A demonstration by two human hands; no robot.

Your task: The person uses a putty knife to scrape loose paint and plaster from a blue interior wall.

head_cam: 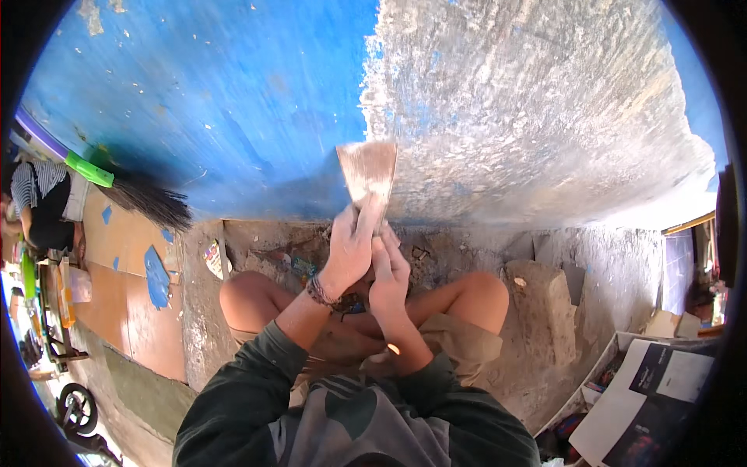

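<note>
A wide-bladed paint scraper (367,169), dusted with pale powder, points away from me. Its blade edge meets the wall where blue paint (280,105) borders a bare, chalky grey patch (502,117). My left hand (349,251), with a bracelet at the wrist, grips the scraper close to the blade, a finger laid along the metal. Behind it, my right hand (390,271) closes around the lower end of the tool. The handle is mostly hidden by my fingers. Dust coats both hands.
A broom (149,198) with dark bristles leans at the left. Blue paint flakes (156,277) lie on brown floor tiles (105,298). Rubble lies below the wall; a concrete block (540,312) is beside my right knee. An open carton (607,403) stands at right. Another person (49,204) is far left.
</note>
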